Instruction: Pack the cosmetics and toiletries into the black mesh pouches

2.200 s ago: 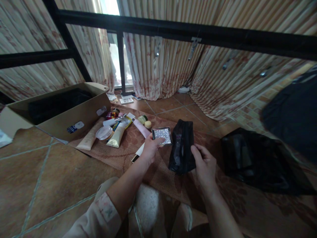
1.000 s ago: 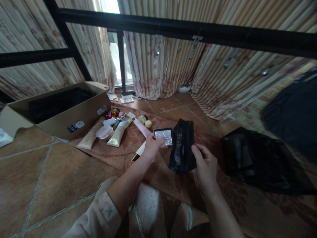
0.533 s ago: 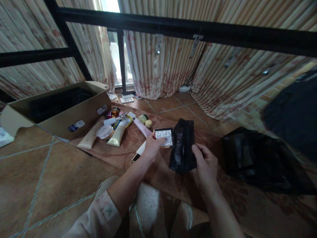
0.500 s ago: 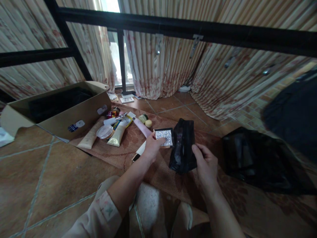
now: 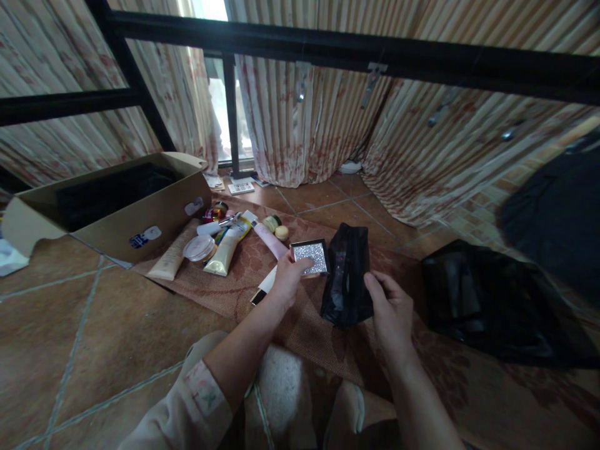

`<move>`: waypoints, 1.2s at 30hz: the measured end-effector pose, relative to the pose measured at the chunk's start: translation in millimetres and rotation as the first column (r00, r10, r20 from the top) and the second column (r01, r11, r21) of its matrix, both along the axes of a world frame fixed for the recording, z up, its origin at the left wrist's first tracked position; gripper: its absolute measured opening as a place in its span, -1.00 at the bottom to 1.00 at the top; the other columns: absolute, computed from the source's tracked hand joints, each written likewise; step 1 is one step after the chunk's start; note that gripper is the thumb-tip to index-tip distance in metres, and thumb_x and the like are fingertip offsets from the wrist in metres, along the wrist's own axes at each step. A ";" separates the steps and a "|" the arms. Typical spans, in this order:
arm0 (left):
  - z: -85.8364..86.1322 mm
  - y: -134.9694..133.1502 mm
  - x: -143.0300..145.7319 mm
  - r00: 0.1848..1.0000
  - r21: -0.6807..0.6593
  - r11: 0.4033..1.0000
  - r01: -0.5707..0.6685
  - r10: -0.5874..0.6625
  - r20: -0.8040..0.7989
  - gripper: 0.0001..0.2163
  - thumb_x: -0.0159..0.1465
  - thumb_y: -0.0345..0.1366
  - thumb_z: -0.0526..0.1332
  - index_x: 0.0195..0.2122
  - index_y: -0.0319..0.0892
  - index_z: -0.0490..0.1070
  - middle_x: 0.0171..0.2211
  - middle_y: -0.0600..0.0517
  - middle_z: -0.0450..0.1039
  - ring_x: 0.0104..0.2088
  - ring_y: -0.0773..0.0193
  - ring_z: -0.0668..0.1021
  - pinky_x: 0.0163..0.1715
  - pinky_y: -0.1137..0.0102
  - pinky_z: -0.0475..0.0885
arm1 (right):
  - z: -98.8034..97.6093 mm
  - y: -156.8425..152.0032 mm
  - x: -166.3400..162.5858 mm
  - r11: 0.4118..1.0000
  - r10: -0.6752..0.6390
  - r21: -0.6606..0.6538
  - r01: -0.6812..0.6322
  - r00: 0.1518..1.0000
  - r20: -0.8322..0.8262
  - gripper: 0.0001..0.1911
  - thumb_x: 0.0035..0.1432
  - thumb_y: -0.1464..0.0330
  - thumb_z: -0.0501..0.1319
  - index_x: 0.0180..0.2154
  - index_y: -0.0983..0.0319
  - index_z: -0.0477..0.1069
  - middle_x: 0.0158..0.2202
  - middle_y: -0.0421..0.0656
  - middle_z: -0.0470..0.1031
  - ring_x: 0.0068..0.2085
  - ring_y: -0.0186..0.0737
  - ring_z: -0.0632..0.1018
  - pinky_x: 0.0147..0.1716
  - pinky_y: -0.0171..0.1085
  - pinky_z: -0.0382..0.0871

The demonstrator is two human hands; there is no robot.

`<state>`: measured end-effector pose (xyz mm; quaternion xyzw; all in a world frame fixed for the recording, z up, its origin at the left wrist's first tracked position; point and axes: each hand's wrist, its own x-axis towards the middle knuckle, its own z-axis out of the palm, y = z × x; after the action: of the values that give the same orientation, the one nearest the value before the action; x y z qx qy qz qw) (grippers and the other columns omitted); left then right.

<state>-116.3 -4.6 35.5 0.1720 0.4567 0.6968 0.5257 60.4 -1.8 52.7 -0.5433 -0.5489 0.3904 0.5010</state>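
Note:
My left hand point(image 5: 289, 278) grips a square compact point(image 5: 315, 253) with a silver glittery top and dark rim, the thumb lying across it. Close to its right edge stands a black mesh pouch point(image 5: 344, 281), its mouth parted. My right hand point(image 5: 389, 303) pinches the pouch's right side between thumb and fingers. A blurred shape shows through the dark mesh. Just behind my left hand lies a lilac tube point(image 5: 268, 239). A white tube with a shiny dark cap point(image 5: 257, 296) sticks out beside my left wrist, partly hidden.
Left on the mat point(image 5: 210, 295) lie a cream tube point(image 5: 224, 253), a beige tube point(image 5: 173, 253), a round clear-lidded jar point(image 5: 199, 248) and small jars point(image 5: 272, 223). Behind them is an open cardboard box point(image 5: 140, 234). A large black bag point(image 5: 497, 312) sits at right.
Very little differs. The compact is turned slightly in my left hand beside the pouch, and my right hand keeps its pinch on the pouch.

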 end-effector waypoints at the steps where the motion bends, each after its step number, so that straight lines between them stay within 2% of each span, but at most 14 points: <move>1: 0.2 -0.3 0.0 1.000 -0.001 1.000 0.004 -0.004 0.002 -0.73 -0.18 -0.38 0.36 -0.39 -0.22 0.46 -0.46 0.03 0.53 -0.46 0.24 0.55 -0.30 0.26 0.49 | -0.3 0.1 0.2 1.000 0.002 0.002 -0.002 1.000 0.002 -0.62 0.05 0.08 0.27 -0.25 0.24 0.54 -0.37 -0.17 0.56 -0.34 -0.21 0.52 -0.37 -0.31 0.34; 8: 1.4 0.4 0.1 1.000 -0.019 1.000 -0.009 0.008 -0.009 -0.75 -0.18 -0.38 0.35 -0.41 -0.23 0.47 -0.47 0.04 0.53 -0.47 0.26 0.54 -0.32 0.29 0.48 | -1.5 1.1 0.6 1.000 -0.005 0.010 0.005 1.000 0.017 -0.62 0.04 0.07 0.28 -0.27 0.24 0.54 -0.40 -0.19 0.55 -0.36 -0.24 0.51 -0.39 -0.32 0.32; 21: -2.6 0.9 0.7 0.993 0.056 0.998 -0.035 0.041 -0.112 -0.80 -0.14 -0.41 0.29 -0.42 -0.23 0.46 -0.48 0.07 0.52 -0.47 0.33 0.51 -0.33 0.41 0.41 | -0.3 0.1 -1.5 1.000 -0.008 0.007 0.008 1.000 0.001 -0.61 0.04 0.07 0.27 -0.27 0.25 0.54 -0.39 -0.17 0.56 -0.35 -0.21 0.51 -0.37 -0.30 0.34; 29: 3.6 -0.5 1.4 0.993 0.019 0.998 -0.056 0.058 -0.106 -0.79 -0.20 -0.42 0.29 -0.46 -0.23 0.44 -0.49 0.08 0.50 -0.52 0.35 0.47 -0.39 0.41 0.40 | -2.5 0.9 -0.4 1.000 0.001 0.002 -0.001 1.000 -0.011 -0.62 0.05 0.07 0.27 -0.26 0.24 0.54 -0.39 -0.18 0.55 -0.36 -0.22 0.51 -0.37 -0.31 0.33; 36: 1.7 0.6 1.0 0.987 0.019 0.998 -0.066 0.068 -0.143 -0.79 -0.20 -0.43 0.27 -0.45 -0.24 0.46 -0.51 0.08 0.50 -0.51 0.32 0.49 -0.40 0.41 0.40 | -2.7 1.1 0.2 1.000 0.000 0.000 0.000 1.000 0.006 -0.61 0.05 0.07 0.27 -0.26 0.25 0.54 -0.40 -0.18 0.54 -0.36 -0.23 0.50 -0.39 -0.32 0.32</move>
<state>-115.3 -4.0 37.2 0.2099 0.4936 0.7033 0.4665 60.6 -0.7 50.1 -0.5445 -0.5506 0.3886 0.4993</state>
